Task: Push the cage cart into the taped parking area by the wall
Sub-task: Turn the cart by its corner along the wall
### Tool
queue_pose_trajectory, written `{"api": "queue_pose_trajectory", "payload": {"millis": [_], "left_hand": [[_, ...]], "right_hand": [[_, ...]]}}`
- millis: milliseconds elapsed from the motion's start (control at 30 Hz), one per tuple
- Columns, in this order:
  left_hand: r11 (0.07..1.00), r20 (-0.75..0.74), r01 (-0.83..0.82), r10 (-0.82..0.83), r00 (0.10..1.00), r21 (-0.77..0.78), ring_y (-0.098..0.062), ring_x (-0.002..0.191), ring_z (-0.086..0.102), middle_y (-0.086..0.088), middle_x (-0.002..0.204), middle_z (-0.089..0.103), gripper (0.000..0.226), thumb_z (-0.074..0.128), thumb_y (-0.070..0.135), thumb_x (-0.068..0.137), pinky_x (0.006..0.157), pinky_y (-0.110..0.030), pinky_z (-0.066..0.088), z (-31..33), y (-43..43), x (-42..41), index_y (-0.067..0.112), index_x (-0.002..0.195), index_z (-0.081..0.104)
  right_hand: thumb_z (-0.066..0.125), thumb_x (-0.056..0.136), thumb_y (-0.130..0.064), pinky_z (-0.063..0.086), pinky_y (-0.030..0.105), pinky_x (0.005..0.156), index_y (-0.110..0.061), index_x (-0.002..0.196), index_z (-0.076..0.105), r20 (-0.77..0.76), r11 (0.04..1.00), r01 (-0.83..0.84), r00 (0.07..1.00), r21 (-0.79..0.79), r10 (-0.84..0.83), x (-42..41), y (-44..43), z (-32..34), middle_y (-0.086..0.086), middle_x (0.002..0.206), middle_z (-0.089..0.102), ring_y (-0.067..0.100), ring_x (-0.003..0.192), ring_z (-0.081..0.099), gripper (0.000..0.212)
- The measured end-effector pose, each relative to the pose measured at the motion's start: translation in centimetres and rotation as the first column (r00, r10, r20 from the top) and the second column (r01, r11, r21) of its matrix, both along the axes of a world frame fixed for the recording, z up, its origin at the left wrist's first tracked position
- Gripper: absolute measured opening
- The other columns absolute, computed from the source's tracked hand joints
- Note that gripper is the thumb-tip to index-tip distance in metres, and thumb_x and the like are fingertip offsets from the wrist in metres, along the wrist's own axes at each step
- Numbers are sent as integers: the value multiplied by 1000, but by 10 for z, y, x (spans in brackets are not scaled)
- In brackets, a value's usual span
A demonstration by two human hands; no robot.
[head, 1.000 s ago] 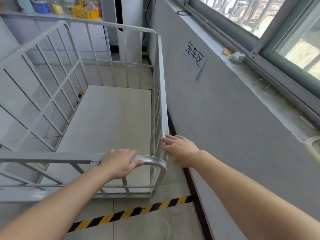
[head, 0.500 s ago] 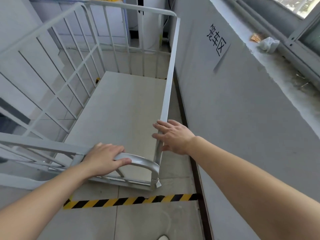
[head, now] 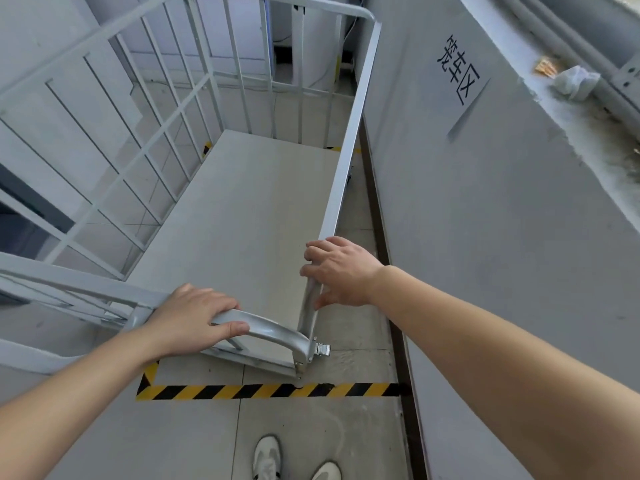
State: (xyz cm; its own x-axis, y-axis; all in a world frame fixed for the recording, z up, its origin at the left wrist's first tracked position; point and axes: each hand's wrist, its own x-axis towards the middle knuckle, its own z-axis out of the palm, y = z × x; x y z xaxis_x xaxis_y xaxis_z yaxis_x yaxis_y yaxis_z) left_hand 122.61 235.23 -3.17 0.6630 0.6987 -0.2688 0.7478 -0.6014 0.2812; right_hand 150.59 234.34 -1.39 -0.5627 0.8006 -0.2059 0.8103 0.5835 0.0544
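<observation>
The cage cart (head: pixel 239 216) sits inside the striped tape (head: pixel 266 391), close beside the wall (head: pixel 485 237) on the right. The left hand (head: pixel 190 320) wraps around the near curved rail. The right hand (head: pixel 341 270) curls over the right side rail, arm stretched forward.

The cage cart (head: pixel 242 216) now sits farther inside the striped floor tape (head: pixel 263 391), its near corner just past the tape line where a second ago it stood well short of it. The tape's left corner (head: pixel 147 382) has come into view, as have the person's white shoes (head: pixel 266 457) below it. The right hand (head: pixel 341 270) has shifted from flat against the side rail to curling over its top edge.
</observation>
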Motion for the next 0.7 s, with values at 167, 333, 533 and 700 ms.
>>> {"api": "queue_pose_trajectory", "payload": {"millis": [167,333,533,700], "left_hand": [[1000,-25,-9,9,1000,-17,0,101,51,24,105,60,104,-12,95,51,89,-28,30,1,0,-5,41,108,57],[999,-30,-51,51,998,-11,-1,100,53,21,101,63,102,-12,94,54,90,-29,30,-2,-1,-5,39,102,60],[988,8,-151,151,988,-15,6,91,51,27,86,59,91,-12,96,50,85,-25,25,0,-7,4,44,81,57],[983,11,-183,183,983,-29,7,88,52,25,83,61,86,-6,97,51,87,-26,28,1,-8,7,43,74,57]], "right_hand": [[35,88,-63,14,40,115,-26,134,45,-9,994,66,998,-81,-67,-2,9,2,4,149,34,20,144,14,59],[29,86,-69,-1,42,117,-28,140,36,20,981,157,988,-116,-156,6,26,-1,2,156,21,17,145,-2,68],[31,84,-72,0,42,117,-24,128,49,0,989,82,997,-127,-83,12,36,-5,6,141,39,22,144,6,68],[30,82,-74,15,39,112,-29,120,55,2,993,42,999,-107,-42,12,39,-5,4,121,49,23,128,28,64]]}}
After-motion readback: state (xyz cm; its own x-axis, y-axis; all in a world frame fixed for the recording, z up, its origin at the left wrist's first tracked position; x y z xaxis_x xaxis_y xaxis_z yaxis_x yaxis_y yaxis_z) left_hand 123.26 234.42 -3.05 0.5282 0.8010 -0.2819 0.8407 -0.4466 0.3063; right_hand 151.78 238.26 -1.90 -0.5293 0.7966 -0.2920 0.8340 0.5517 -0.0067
